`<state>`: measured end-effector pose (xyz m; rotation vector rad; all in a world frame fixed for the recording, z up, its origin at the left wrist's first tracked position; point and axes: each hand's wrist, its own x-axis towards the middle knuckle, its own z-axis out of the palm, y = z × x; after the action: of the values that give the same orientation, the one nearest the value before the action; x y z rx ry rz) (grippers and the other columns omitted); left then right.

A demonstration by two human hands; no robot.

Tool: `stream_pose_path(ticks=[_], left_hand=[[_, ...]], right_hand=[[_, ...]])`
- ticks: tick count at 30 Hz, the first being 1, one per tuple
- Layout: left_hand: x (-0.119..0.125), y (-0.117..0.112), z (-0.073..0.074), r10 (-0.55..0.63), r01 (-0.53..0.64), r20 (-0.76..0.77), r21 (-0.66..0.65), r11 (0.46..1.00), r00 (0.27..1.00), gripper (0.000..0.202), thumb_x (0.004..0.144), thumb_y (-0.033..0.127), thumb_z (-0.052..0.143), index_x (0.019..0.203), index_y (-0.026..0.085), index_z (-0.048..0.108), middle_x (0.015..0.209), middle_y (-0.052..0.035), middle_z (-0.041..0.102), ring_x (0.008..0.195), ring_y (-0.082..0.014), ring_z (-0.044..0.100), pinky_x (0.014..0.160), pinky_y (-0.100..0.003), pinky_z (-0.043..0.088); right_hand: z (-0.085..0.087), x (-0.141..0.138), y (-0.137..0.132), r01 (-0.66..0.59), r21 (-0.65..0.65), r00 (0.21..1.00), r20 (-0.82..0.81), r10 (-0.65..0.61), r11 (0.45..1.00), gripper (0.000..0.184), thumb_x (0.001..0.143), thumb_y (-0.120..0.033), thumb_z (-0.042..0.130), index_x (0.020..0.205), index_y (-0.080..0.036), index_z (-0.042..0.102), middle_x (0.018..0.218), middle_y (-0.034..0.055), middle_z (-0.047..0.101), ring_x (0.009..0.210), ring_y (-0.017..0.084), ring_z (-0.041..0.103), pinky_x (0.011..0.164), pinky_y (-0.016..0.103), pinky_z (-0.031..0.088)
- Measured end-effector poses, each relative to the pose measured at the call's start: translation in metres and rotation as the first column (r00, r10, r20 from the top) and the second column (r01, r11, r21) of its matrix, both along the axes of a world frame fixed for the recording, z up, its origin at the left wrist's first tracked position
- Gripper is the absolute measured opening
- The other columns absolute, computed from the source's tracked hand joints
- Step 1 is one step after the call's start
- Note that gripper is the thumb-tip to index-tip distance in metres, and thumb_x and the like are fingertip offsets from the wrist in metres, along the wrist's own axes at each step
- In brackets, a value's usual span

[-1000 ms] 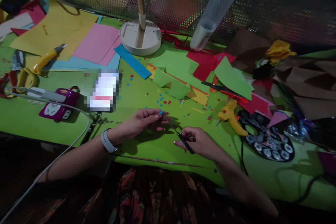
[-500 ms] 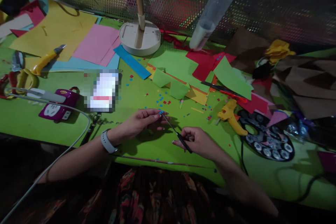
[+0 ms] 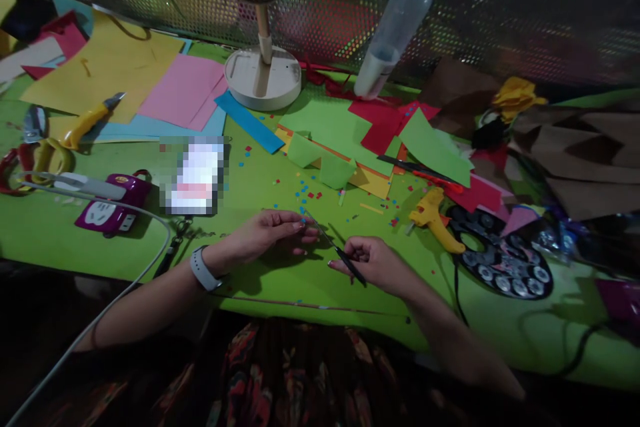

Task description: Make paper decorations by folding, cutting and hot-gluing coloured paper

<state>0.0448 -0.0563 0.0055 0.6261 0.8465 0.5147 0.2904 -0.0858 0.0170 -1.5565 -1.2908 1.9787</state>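
Low over the front middle of the table, my left hand (image 3: 270, 233) has thumb and forefinger pinched together at a tiny blue paper piece (image 3: 303, 212), mostly hidden by the fingertips. My right hand (image 3: 373, 263) is closed round slim black-handled scissors (image 3: 350, 265), seen nearly edge-on. Their thin metal blades point up and left, with the tip beside my left fingertips. Whether the blades are apart is unclear. Small blue and red paper bits (image 3: 313, 195) lie scattered just beyond both hands.
Green paper (image 3: 333, 123) and a blue strip (image 3: 249, 123) lie ahead. A fan (image 3: 263, 80) and a bottle (image 3: 393, 40) stand behind. A yellow glue gun (image 3: 435, 220) and a black palette (image 3: 500, 260) are right; a phone (image 3: 197, 177) and a purple power adapter (image 3: 115, 203), left.
The blue piece at my left fingertips shows less than before. Both hands have kept nearly the same place, and the whole view has shifted slightly.
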Motion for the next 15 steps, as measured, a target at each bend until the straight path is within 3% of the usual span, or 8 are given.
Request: stream_pose_path(ticks=[4, 9, 15], left_hand=[[-0.002, 0.003, 0.001, -0.003, 0.002, -0.084, -0.011, 1.000, 0.996, 0.029, 0.084, 0.033, 0.074, 0.107, 0.015, 0.072, 0.117, -0.0154, 0.072, 0.099, -0.0210, 0.071, 0.080, -0.032, 0.057], [-0.001, 0.007, 0.003, 0.009, 0.011, -0.186, 0.103, 0.995, 0.983, 0.029, 0.083, 0.038, 0.073, 0.102, 0.016, 0.072, 0.108, -0.0136, 0.075, 0.093, -0.0205, 0.072, 0.074, -0.030, 0.058], [-0.004, 0.013, 0.005, 0.106, -0.019, -0.285, 0.291, 0.956, 0.953, 0.030, 0.080, 0.043, 0.074, 0.092, 0.016, 0.071, 0.088, -0.0089, 0.076, 0.070, -0.0144, 0.069, 0.060, -0.024, 0.052]], right_hand=[[0.007, 0.006, 0.006, 0.086, 0.086, 0.996, 0.014, -0.087, 0.993, 0.053, 0.049, -0.057, 0.089, 0.063, -0.019, 0.055, 0.055, -0.0059, 0.054, 0.050, 0.008, 0.049, 0.048, 0.023, 0.042], [0.015, 0.014, 0.014, 0.102, 0.218, 0.992, 0.048, -0.115, 0.971, 0.052, 0.054, -0.062, 0.085, 0.066, -0.019, 0.059, 0.058, -0.0028, 0.058, 0.053, 0.011, 0.054, 0.051, 0.025, 0.046], [0.015, 0.029, 0.021, 0.157, 0.433, 0.969, 0.108, -0.223, 0.888, 0.054, 0.061, -0.068, 0.078, 0.070, -0.018, 0.061, 0.062, -0.0007, 0.062, 0.055, 0.011, 0.053, 0.051, 0.025, 0.042]])
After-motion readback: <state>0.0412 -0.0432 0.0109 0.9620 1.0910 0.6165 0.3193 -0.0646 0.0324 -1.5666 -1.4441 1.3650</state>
